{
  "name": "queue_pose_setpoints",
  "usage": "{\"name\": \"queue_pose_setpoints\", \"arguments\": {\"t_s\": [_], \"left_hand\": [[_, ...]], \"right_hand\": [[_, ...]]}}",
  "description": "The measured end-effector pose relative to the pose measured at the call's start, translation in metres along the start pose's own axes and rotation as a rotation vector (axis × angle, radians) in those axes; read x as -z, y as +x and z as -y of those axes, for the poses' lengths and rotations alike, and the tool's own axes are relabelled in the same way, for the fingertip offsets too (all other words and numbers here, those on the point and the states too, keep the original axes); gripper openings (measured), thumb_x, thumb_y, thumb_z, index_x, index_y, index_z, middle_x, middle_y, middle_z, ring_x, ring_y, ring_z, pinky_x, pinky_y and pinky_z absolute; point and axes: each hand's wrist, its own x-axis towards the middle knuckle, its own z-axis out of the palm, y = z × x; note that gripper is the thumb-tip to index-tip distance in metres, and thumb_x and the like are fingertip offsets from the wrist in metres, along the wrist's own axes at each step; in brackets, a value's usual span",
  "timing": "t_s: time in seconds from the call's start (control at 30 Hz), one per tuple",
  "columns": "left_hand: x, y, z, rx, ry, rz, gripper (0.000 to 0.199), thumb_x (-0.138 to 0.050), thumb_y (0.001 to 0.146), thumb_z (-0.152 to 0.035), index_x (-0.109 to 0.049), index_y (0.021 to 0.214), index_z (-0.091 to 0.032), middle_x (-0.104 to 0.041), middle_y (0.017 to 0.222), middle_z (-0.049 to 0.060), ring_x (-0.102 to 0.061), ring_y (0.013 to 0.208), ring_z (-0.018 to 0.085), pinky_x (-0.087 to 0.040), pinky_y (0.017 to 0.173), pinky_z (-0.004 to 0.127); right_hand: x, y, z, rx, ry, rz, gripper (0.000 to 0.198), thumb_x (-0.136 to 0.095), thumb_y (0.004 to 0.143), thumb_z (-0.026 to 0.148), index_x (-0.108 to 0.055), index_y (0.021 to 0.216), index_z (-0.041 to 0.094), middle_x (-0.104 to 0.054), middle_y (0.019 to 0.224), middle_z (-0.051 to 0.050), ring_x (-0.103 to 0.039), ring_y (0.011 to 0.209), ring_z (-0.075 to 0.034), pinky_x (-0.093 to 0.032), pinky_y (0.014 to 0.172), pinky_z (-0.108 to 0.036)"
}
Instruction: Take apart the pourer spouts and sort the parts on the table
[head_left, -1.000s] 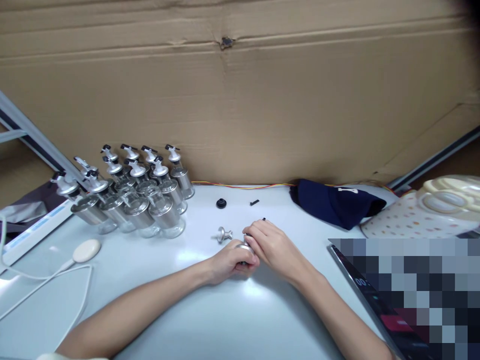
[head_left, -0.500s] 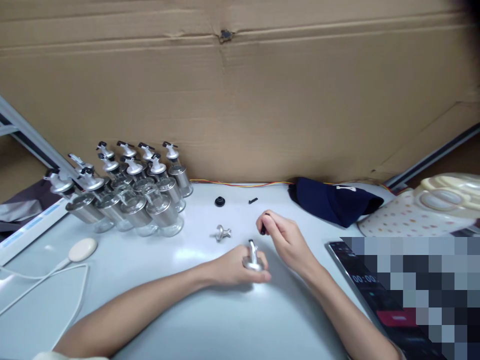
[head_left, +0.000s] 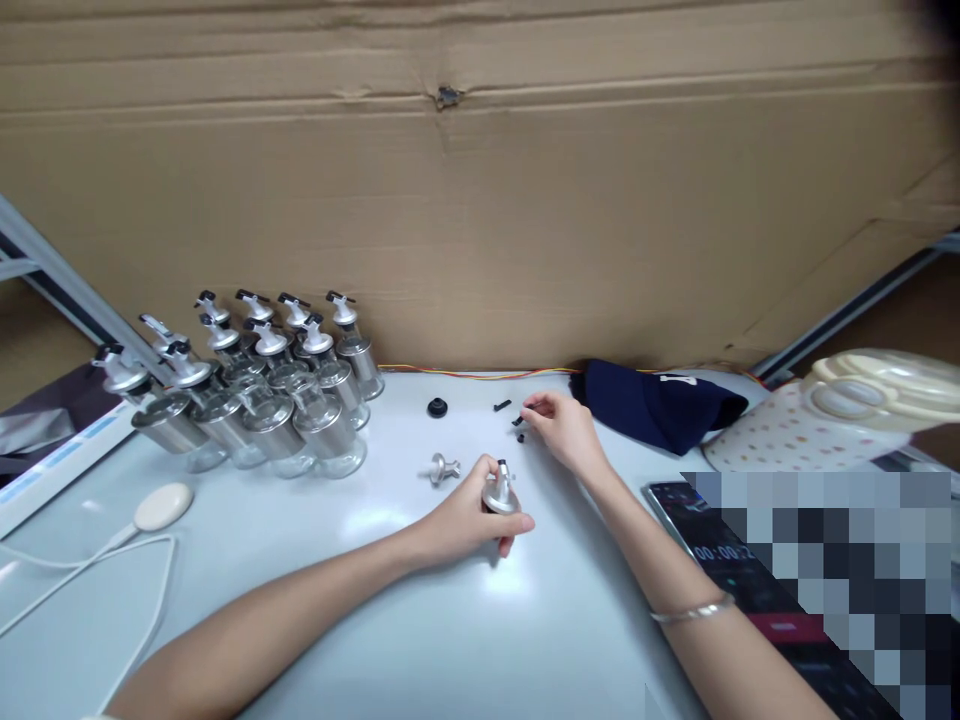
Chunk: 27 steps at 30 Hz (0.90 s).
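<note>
My left hand [head_left: 480, 515] is closed around a silver pour spout [head_left: 500, 492], which stands upright with its nozzle above the fingers. Farther back and to the right, my right hand [head_left: 564, 428] is low over the table, its fingers pinched at a small black lever cap [head_left: 517, 421]. Just below those fingertips lies a tiny black piece [head_left: 520, 439]. Another black lever cap [head_left: 502, 405] rests just left of the right hand. Beyond my left hand, a second silver spout part [head_left: 445, 469] lies on its side, with a round black stopper [head_left: 437, 407] behind it.
Several glass bottles with metal sleeves [head_left: 326, 420], most topped with spouts, stand at left. A white round pad with a cable [head_left: 163, 507] lies nearer. At right are a navy cap [head_left: 664, 405], a spotted container [head_left: 787, 430] and a phone [head_left: 675, 510]. Cardboard [head_left: 480, 230] walls the back.
My right hand has moved back and lowered to the table, where a black lever cap and a tiny piece now show. My left hand has turned slightly, still holding the pour spout.
</note>
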Motion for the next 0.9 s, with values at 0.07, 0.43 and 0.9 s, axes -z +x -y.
{"name": "queue_pose_setpoints", "arguments": {"t_s": [0.07, 0.43, 0.9], "left_hand": [[0.000, 0.000, 0.001, -0.014, -0.013, -0.011, 0.038, -0.064, 0.075, -0.026, -0.027, 0.080, -0.022, -0.053, 0.064, -0.009, -0.048, 0.048, 0.005, -0.036, 0.053, 0.020], [0.000, 0.003, 0.003, -0.023, -0.082, -0.014, 0.041, -0.070, 0.070, -0.035, -0.033, 0.079, -0.021, -0.050, 0.056, -0.010, -0.047, 0.043, 0.005, -0.035, 0.048, 0.019], [0.001, 0.006, 0.007, -0.088, -0.178, -0.078, 0.037, -0.062, 0.075, -0.043, -0.041, 0.091, -0.017, -0.056, 0.068, -0.003, -0.053, 0.045, 0.008, -0.039, 0.049, 0.022]], "right_hand": [[-0.007, 0.007, 0.002, 0.000, -0.073, 0.021, 0.006, -0.060, 0.072, 0.017, -0.064, 0.067, 0.016, -0.069, 0.066, -0.008, -0.064, 0.066, -0.022, -0.044, 0.066, -0.031], [-0.016, 0.013, 0.008, -0.079, -0.182, 0.050, 0.034, -0.041, 0.088, 0.025, -0.067, 0.069, 0.014, -0.072, 0.073, -0.015, -0.066, 0.075, -0.025, -0.042, 0.071, -0.030], [0.016, -0.034, 0.037, 0.005, 0.280, 0.288, 0.046, -0.046, 0.080, 0.056, -0.066, 0.072, 0.016, -0.064, 0.068, -0.004, -0.053, 0.058, -0.015, -0.044, 0.059, -0.027]]}}
